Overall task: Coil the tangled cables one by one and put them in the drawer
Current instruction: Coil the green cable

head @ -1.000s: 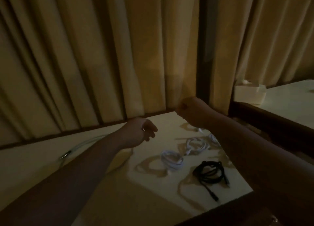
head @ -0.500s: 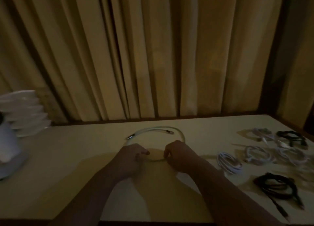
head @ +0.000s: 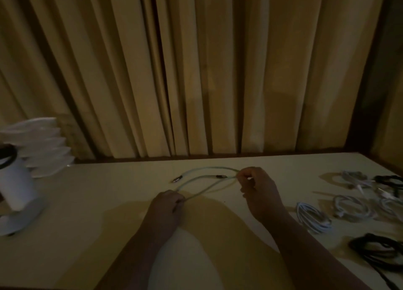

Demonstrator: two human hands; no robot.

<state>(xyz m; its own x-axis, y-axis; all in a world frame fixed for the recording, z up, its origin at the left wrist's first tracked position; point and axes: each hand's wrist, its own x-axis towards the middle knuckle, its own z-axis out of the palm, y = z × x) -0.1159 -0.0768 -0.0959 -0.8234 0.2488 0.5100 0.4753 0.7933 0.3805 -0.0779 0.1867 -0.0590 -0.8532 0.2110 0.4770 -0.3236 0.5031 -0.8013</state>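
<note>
A pale greenish cable [head: 209, 170] lies in a loose loop on the cream table [head: 109, 191], its two metal plugs near the loop's far side. My left hand [head: 166, 209] pinches the near bend of the loop. My right hand [head: 256, 187] pinches the far right bend beside one plug. Several coiled white cables [head: 313, 217] and two black coils, the near one [head: 379, 249] at the right edge, lie on the table's right side. No drawer is in view.
A white lamp base [head: 15, 194] with a pleated white shade [head: 45, 146] stands at the far left. Beige curtains [head: 196, 71] hang right behind the table's far edge. The scene is dim.
The view swung left from the right-hand coils to the pale cable. Both hands came down onto it and have spread apart, the right hand stretching the loop to the right.
</note>
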